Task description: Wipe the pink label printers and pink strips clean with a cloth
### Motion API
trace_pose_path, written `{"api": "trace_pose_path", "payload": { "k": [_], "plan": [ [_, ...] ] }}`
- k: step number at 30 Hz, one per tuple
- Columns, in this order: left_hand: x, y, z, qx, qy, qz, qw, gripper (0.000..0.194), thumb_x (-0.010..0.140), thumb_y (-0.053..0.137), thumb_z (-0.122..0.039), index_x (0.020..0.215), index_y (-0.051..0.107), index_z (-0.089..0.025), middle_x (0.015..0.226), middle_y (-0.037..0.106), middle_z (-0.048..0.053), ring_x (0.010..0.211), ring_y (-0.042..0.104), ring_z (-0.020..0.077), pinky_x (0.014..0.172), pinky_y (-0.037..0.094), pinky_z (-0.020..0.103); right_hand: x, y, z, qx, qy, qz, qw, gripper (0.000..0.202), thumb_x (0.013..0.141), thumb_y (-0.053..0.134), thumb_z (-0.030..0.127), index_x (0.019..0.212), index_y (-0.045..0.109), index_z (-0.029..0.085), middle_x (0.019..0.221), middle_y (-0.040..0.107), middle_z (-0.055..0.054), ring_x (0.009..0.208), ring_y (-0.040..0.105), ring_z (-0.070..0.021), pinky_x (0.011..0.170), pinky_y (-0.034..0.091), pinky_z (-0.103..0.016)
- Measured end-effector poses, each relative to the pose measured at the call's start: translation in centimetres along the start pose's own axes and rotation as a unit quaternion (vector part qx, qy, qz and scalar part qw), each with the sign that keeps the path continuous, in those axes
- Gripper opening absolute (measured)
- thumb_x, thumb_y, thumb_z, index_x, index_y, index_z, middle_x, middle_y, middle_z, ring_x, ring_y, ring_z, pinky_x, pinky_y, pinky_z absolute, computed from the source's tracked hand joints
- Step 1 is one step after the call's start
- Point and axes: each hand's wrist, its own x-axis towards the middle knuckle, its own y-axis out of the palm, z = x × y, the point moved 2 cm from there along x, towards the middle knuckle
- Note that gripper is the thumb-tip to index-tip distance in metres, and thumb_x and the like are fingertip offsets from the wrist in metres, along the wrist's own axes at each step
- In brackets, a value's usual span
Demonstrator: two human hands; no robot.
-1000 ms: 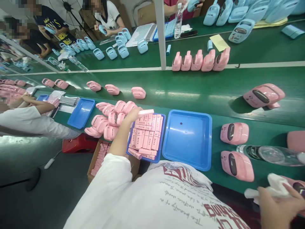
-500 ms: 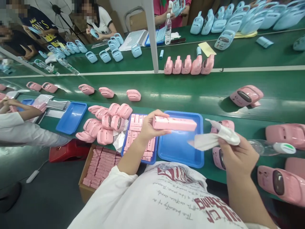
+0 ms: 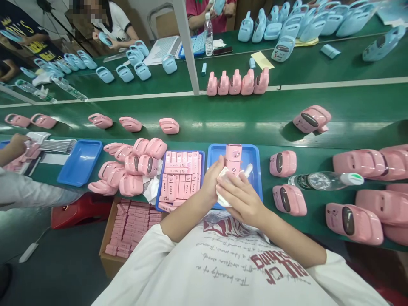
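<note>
My left hand (image 3: 211,180) is closed around a long pink plastic piece (image 3: 233,155), held upright above a blue tray (image 3: 257,182). A white cloth (image 3: 223,197) is pressed against the lower part of that piece by my right hand (image 3: 244,197), whose fingers lie across it. The cloth and both hands hide the lower end of the piece. Left of my hands, a second blue tray (image 3: 203,163) is filled with several similar pink pieces (image 3: 181,187).
Pink rounded housings (image 3: 130,170) are heaped to the left, with more (image 3: 353,223) at the right beside a lying plastic bottle (image 3: 321,180). A carton (image 3: 106,246) of pink pieces stands below the table. A co-worker's arm (image 3: 41,187) reaches in from the left.
My right hand has brought the cloth left onto the pink piece. The piece has turned from lying sideways to upright, and my hands have come together. The view has shifted right.
</note>
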Motion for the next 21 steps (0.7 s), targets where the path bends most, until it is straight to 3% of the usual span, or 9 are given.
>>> {"api": "trace_pose_path", "payload": {
  "k": [4,7,9,11,12,14,17,19,21],
  "plan": [
    [0.2,-0.1,0.9,0.023,-0.063,0.033,0.997,0.061,0.085,0.04,-0.066,0.095,0.067,-0.013,0.073,0.067,0.006,0.071,0.065,0.0161,0.065,0.05,0.025,0.3,-0.1,-1.4,-0.063,0.003,0.011,0.998,0.043,0.092,0.047,0.023,0.134,0.048,0.015,0.128,0.06,-0.009,0.139,0.031,-0.0193,0.12,0.013,-0.044],
    [-0.1,0.0,1.6,0.047,-0.071,0.093,0.992,0.067,0.082,0.038,-0.072,0.094,0.065,-0.012,0.065,0.063,0.004,0.054,0.059,0.0123,0.048,0.044,0.022,1.4,-1.3,-3.7,-0.004,0.11,-0.061,0.992,0.037,0.093,0.045,0.03,0.129,0.054,0.022,0.13,0.058,-0.008,0.133,0.043,-0.0252,0.114,0.026,-0.053],
    [-0.5,0.1,1.7,0.055,-0.075,0.137,0.986,0.064,0.077,0.048,-0.071,0.096,0.064,-0.012,0.065,0.061,0.001,0.047,0.053,0.009,0.041,0.039,0.021,1.9,-2.3,-5.2,0.108,0.218,-0.174,0.954,0.035,0.096,0.038,0.033,0.123,0.057,0.023,0.124,0.063,-0.008,0.12,0.055,-0.0254,0.102,0.043,-0.05],
    [-1.0,0.1,1.5,0.07,-0.074,0.169,0.98,0.062,0.075,0.055,-0.069,0.099,0.063,-0.013,0.068,0.061,0.001,0.045,0.052,0.0084,0.039,0.039,0.021,2.0,-3.2,-6.5,0.195,0.315,-0.278,0.886,0.033,0.096,0.038,0.034,0.118,0.059,0.023,0.112,0.066,-0.007,0.104,0.064,-0.0221,0.088,0.053,-0.041],
    [-1.1,0.1,1.3,0.086,-0.07,0.179,0.978,0.062,0.075,0.054,-0.069,0.098,0.063,-0.012,0.067,0.062,0.002,0.045,0.053,0.009,0.039,0.04,0.021,2.0,-3.5,-6.9,0.222,0.35,-0.298,0.86,0.03,0.094,0.042,0.036,0.114,0.061,0.023,0.105,0.067,-0.006,0.095,0.065,-0.0205,0.081,0.054,-0.037],
    [-1.3,0.1,0.9,0.128,-0.067,0.195,0.97,0.065,0.076,0.048,-0.072,0.091,0.063,-0.011,0.062,0.062,0.003,0.044,0.055,0.0105,0.039,0.042,0.022,2.3,-3.8,-7.4,0.281,0.404,-0.245,0.835,0.025,0.088,0.053,0.038,0.106,0.063,0.023,0.093,0.068,-0.003,0.079,0.064,-0.0176,0.066,0.054,-0.031],
    [-1.2,0.1,0.8,0.177,-0.098,0.216,0.955,0.068,0.077,0.044,-0.075,0.087,0.062,-0.01,0.063,0.061,0.004,0.043,0.054,0.0101,0.039,0.041,0.022,3.1,-3.7,-7.0,0.42,0.453,-0.062,0.784,0.029,0.085,0.055,0.045,0.099,0.065,0.021,0.077,0.066,-0.002,0.057,0.057,-0.0132,0.047,0.046,-0.025],
    [-1.2,0.0,0.9,0.208,-0.132,0.241,0.939,0.062,0.069,0.06,-0.068,0.095,0.059,-0.012,0.067,0.059,0.001,0.044,0.05,0.0073,0.04,0.039,0.021,3.6,-3.5,-6.3,0.478,0.468,0.054,0.741,0.032,0.085,0.054,0.047,0.097,0.065,0.019,0.071,0.065,-0.001,0.051,0.053,-0.0112,0.044,0.043,-0.024],
    [-1.4,-0.1,1.0,0.265,-0.167,0.283,0.907,0.056,0.059,0.079,-0.049,0.098,0.057,-0.015,0.067,0.056,-0.004,0.048,0.048,0.0055,0.044,0.04,0.02,3.8,-3.4,-5.4,0.5,0.482,0.153,0.703,0.033,0.085,0.054,0.048,0.096,0.064,0.018,0.068,0.063,0.0,0.052,0.054,-0.0105,0.045,0.044,-0.022]
  ]
}}
